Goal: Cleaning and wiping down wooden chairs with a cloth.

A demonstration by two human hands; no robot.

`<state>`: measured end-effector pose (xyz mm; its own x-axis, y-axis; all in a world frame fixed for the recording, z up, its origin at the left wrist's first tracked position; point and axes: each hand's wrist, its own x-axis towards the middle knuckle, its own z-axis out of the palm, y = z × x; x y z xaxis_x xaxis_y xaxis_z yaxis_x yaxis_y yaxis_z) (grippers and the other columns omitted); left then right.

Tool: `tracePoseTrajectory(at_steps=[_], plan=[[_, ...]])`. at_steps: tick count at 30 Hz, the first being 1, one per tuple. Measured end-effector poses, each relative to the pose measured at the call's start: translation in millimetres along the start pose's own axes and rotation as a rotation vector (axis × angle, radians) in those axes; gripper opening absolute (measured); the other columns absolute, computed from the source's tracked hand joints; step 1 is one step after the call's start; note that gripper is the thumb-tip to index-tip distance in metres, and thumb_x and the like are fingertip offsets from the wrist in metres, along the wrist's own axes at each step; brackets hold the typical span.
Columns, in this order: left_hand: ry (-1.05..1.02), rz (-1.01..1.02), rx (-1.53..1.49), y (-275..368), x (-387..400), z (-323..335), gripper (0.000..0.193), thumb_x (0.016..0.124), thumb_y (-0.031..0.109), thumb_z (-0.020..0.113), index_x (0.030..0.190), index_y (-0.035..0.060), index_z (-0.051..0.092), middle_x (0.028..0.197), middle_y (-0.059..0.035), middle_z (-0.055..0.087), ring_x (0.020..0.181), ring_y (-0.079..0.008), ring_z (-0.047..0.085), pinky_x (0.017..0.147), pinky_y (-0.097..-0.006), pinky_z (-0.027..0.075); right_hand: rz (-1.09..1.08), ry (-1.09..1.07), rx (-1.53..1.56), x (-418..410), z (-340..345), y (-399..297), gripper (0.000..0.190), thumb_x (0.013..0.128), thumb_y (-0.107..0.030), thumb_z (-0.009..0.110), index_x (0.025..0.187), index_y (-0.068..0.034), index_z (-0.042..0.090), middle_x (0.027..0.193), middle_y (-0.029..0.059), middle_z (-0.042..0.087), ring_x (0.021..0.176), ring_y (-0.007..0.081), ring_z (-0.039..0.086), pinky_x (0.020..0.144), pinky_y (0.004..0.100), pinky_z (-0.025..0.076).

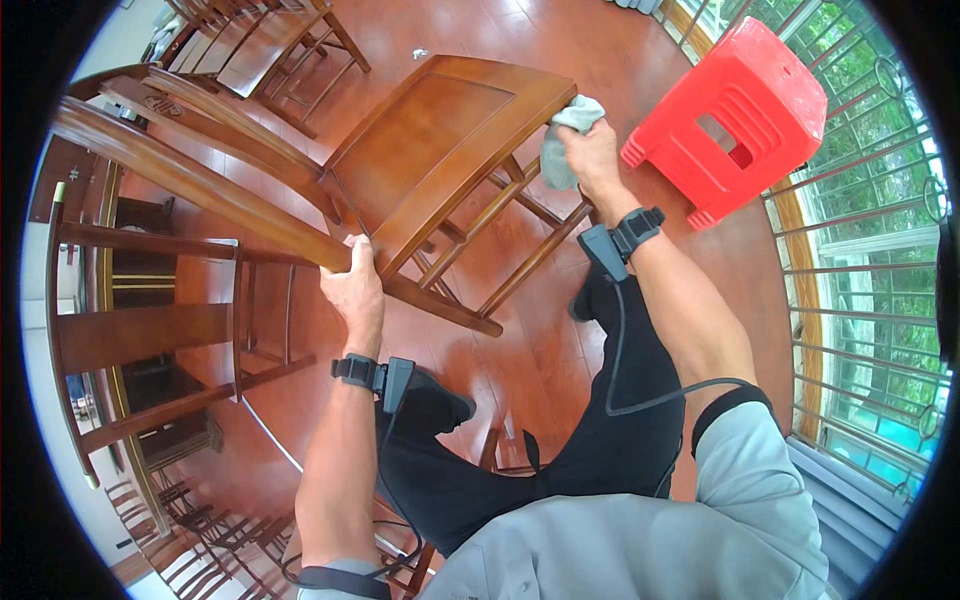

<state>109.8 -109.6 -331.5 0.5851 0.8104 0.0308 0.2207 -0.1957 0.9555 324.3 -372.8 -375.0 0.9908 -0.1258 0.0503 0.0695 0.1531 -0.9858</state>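
A brown wooden chair [435, 120] with a panelled seat and a carved back splat stands tilted before me. My left hand [354, 289] grips its near back post, close to where the post meets the seat. In my right hand [594, 154] is a pale grey-green cloth [561, 156], pressed at the front corner of the seat. Part of the cloth hangs below the seat edge. Beneath the seat, the legs and round stretchers [536, 259] show. Each wrist wears a black strap with a small grey device and a cable.
To the right stands a red plastic stool [739, 124], near a barred window [862, 247]. Another wooden chair [150, 330] is at the left. More chairs [277, 45] stand at the top left, and several at the bottom left. A small white scrap [420, 54] lies on the reddish tiled floor.
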Motion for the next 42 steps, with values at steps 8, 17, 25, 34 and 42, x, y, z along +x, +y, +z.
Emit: tracePoseTrajectory(at_steps=[8,17,25,34,42], plan=[[0.032,0.012,0.012,1,-2,-3,0.030,0.088,0.018,0.072,0.107,-0.0035,0.065,0.105,-0.0105,0.070,0.100,-0.0198,0.064,0.092,-0.0338,0.049,0.067,0.009,-0.741,2,-39,65,0.024,0.082,-0.008,0.064,0.104,-0.002,0.070,0.085,0.0093,0.071,0.080,0.0207,0.068,0.070,0.0345,0.052],[0.026,0.022,-0.020,-2,-1,-1,0.027,0.087,0.015,0.072,0.105,-0.0040,0.065,0.105,-0.0108,0.070,0.099,-0.0189,0.064,0.092,-0.0334,0.048,0.361,0.029,-0.613,-23,-75,113,0.026,0.080,-0.007,0.061,0.103,0.004,0.068,0.098,0.0191,0.072,0.094,0.0290,0.071,0.078,0.0380,0.055],[0.039,0.011,0.020,-1,7,-2,0.026,0.088,0.014,0.072,0.106,-0.0037,0.066,0.105,-0.0103,0.070,0.098,-0.0180,0.064,0.092,-0.0329,0.049,0.401,-0.053,-1.057,-3,-91,137,0.033,0.083,-0.018,0.061,0.107,0.002,0.069,0.113,0.0282,0.067,0.110,0.0394,0.064,0.091,0.0424,0.053],[0.039,0.016,-0.029,5,1,5,0.020,0.087,0.011,0.071,0.101,-0.0023,0.067,0.102,-0.0093,0.071,0.097,-0.0171,0.064,0.091,-0.0326,0.049,0.336,-0.048,-1.223,1,-110,161,0.033,0.083,-0.020,0.060,0.103,0.003,0.070,0.111,0.0291,0.067,0.107,0.0415,0.065,0.092,0.0451,0.052],[0.057,0.019,-0.023,-2,6,-2,0.020,0.086,0.012,0.072,0.100,-0.0013,0.067,0.099,-0.0082,0.071,0.095,-0.0170,0.065,0.089,-0.0321,0.050,0.280,0.038,-0.863,-44,-46,97,0.019,0.084,-0.010,0.062,0.099,-0.002,0.068,0.097,0.0216,0.071,0.089,0.0377,0.070,0.078,0.0404,0.056]])
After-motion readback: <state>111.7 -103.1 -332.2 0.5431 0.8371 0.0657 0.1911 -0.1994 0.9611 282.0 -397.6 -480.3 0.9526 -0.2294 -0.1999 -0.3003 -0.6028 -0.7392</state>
